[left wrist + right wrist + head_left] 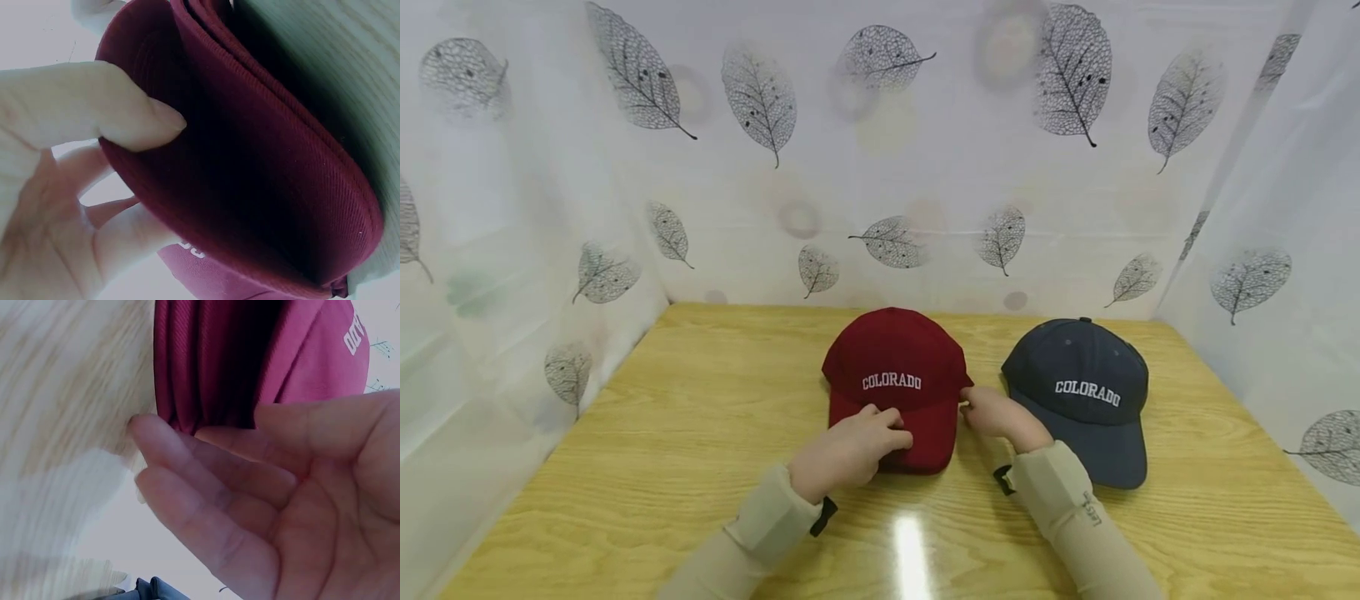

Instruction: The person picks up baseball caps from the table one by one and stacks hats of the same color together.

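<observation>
A red baseball cap (891, 358) with white COLORADO lettering lies on the wooden table, brim toward me. My left hand (852, 446) grips its brim (150, 181), thumb on the underside and fingers over the top. Below that raised brim, more dark red brim layers (294, 156) lie stacked close to the tabletop, across a dark gap. At the cap's right side, my right hand (997, 414) pinches the edge between thumb and fingers. The right wrist view shows the layered red edges (181, 362) just beyond those fingertips.
A navy COLORADO cap (1082, 375) sits to the right, its brim close beside my right forearm. The wooden table (700, 400) is bounded at the back and sides by white curtains (925, 183) printed with leaves.
</observation>
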`<move>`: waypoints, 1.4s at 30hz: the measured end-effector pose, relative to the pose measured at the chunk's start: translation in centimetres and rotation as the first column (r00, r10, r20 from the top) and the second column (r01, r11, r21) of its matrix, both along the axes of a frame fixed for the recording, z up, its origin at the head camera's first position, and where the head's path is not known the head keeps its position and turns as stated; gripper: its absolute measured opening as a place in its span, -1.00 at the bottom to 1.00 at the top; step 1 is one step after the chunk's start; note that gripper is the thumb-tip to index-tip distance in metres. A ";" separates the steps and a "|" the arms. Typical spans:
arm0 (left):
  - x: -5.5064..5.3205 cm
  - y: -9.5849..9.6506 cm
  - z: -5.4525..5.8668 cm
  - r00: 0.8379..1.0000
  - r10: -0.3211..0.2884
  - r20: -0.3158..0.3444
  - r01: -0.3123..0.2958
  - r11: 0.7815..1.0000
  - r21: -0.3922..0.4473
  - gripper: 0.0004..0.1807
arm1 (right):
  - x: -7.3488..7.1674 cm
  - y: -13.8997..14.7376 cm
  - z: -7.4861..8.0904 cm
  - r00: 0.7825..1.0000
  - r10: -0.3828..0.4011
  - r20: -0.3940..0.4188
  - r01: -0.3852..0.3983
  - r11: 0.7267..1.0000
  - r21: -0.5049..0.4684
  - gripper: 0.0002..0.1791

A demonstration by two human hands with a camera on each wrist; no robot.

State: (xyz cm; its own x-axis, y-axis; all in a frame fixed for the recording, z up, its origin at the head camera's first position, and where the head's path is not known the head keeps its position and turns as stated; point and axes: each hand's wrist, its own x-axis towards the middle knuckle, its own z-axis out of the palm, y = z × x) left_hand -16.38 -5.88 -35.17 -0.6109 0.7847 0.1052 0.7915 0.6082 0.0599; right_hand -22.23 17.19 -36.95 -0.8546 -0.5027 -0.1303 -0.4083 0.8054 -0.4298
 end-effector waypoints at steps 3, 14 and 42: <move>0.0 0.1 -0.2 1.000 -0.001 0.009 0.001 1.000 0.000 -0.62 | 0.0 0.1 0.0 1.000 -0.001 -0.016 0.002 1.000 0.015 -0.86; -1.2 -1.3 -0.3 0.986 -0.073 0.150 0.055 0.991 0.121 -0.69 | -0.4 0.9 -0.3 0.991 -0.101 0.083 0.107 0.991 -0.076 -0.78; -6.4 -5.9 -4.1 0.609 0.203 0.767 -0.613 0.734 0.292 -0.80 | -0.8 0.5 -0.9 0.902 -0.097 0.420 0.247 0.915 -0.318 -0.65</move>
